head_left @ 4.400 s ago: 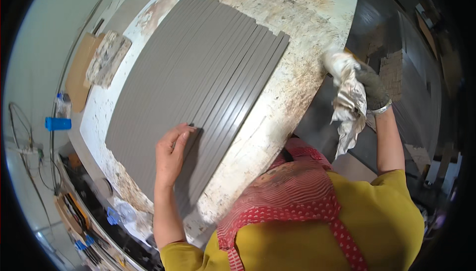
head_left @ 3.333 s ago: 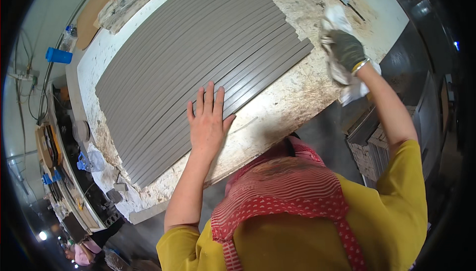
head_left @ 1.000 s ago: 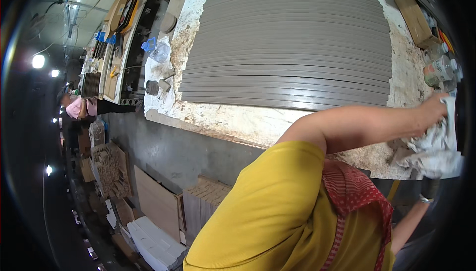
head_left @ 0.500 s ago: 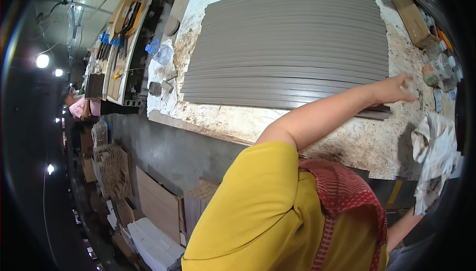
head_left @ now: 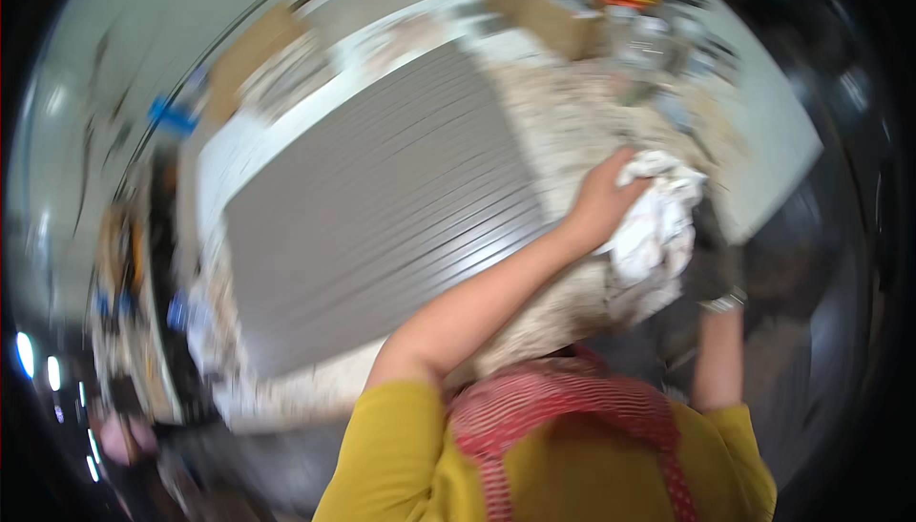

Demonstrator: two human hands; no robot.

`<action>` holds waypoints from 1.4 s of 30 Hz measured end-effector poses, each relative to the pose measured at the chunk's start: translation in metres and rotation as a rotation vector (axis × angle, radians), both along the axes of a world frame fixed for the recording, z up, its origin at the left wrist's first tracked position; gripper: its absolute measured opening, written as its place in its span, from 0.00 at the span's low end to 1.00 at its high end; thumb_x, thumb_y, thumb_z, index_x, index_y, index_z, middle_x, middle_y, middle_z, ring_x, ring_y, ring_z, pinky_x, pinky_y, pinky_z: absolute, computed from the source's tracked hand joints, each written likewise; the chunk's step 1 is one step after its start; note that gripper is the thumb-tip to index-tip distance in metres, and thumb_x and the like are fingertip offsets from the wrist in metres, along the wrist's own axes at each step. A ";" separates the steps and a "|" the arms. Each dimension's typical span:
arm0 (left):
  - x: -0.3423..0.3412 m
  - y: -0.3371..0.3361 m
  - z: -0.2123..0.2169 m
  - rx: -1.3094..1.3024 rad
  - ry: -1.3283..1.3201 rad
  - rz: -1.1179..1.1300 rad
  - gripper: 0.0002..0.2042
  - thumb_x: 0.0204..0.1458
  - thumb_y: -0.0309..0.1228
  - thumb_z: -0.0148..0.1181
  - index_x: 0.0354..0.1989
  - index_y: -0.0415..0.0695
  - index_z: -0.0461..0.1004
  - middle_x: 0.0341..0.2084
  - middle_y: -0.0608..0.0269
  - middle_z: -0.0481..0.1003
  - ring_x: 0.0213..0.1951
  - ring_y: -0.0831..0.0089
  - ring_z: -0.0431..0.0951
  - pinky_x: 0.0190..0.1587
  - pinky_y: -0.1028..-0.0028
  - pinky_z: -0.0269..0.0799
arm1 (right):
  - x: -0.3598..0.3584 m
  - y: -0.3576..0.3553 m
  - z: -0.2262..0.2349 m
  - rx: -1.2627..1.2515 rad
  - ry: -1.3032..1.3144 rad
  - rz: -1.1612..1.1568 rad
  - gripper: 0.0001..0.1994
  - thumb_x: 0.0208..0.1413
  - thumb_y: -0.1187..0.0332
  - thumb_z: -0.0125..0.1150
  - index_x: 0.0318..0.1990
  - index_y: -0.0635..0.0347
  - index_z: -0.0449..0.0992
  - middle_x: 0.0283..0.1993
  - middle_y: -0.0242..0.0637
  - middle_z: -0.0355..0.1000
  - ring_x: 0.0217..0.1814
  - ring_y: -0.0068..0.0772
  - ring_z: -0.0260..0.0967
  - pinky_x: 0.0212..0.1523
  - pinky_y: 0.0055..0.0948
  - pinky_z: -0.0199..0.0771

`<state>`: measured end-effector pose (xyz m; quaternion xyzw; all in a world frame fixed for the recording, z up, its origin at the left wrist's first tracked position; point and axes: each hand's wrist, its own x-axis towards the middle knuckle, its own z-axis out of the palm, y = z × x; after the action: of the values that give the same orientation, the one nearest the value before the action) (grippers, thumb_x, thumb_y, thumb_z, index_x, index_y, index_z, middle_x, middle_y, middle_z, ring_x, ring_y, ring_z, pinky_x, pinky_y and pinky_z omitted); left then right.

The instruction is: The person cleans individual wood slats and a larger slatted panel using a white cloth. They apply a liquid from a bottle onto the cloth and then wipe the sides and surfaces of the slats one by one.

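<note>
My left hand [head_left: 605,199] is closed on the upper part of a crumpled white cloth [head_left: 654,236], which hangs over the table's near right edge. My right hand [head_left: 711,260] is just right of the cloth, at the end of a forearm with a light band at the wrist. It looks dark, perhaps gloved, and blur hides its fingers. Left of both hands, a wide sheet of grey-brown strips [head_left: 382,207] laid side by side covers much of the stained white table [head_left: 563,131].
Beyond the cloth, clear bottles [head_left: 649,40] and a cardboard box [head_left: 546,18] stand along the table's far edge. Another box [head_left: 253,54] is at the far left. A shelf of goods [head_left: 124,264] and a person in pink [head_left: 127,438] show at the left.
The view has swung to the right. My left hand, earlier stretched out with nothing in it over the table's right side, has come to the white cloth and taken hold of it.
</note>
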<state>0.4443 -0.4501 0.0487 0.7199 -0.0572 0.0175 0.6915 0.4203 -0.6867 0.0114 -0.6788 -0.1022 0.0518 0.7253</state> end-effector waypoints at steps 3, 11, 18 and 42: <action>0.007 -0.033 0.020 -0.294 0.286 -0.085 0.20 0.58 0.36 0.56 0.54 0.36 0.67 0.37 0.58 0.76 0.36 0.76 0.74 0.39 0.76 0.71 | 0.008 0.018 -0.058 0.871 0.445 0.243 0.22 0.68 0.63 0.37 0.65 0.63 0.55 0.64 0.39 0.60 0.64 0.29 0.57 0.65 0.29 0.58; 0.096 0.023 0.001 0.265 0.223 -0.360 0.24 0.56 0.47 0.55 0.54 0.42 0.68 0.40 0.62 0.74 0.41 0.78 0.72 0.43 0.76 0.68 | 0.027 0.030 -0.022 0.218 0.077 0.018 0.21 0.64 0.67 0.47 0.63 0.64 0.59 0.60 0.40 0.64 0.59 0.33 0.64 0.60 0.33 0.64; 0.191 0.010 -0.002 0.234 0.155 -0.121 0.38 0.49 0.42 0.65 0.64 0.38 0.54 0.55 0.52 0.66 0.53 0.67 0.69 0.54 0.68 0.65 | 0.038 0.025 -0.009 0.875 0.508 -0.105 0.21 0.66 0.68 0.43 0.65 0.63 0.56 0.58 0.39 0.66 0.59 0.28 0.65 0.60 0.30 0.66; 0.097 0.045 0.063 0.944 -0.285 -0.327 0.33 0.37 0.39 0.71 0.54 0.45 0.67 0.43 0.49 0.72 0.39 0.56 0.79 0.42 0.60 0.75 | 0.019 0.008 0.008 0.937 0.343 -0.253 0.21 0.58 0.79 0.52 0.60 0.70 0.61 0.57 0.41 0.67 0.58 0.30 0.66 0.57 0.30 0.69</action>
<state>0.5413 -0.4054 0.1113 0.9256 -0.2642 -0.0204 0.2704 0.4397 -0.6783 0.0190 -0.2696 0.0892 0.0230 0.9586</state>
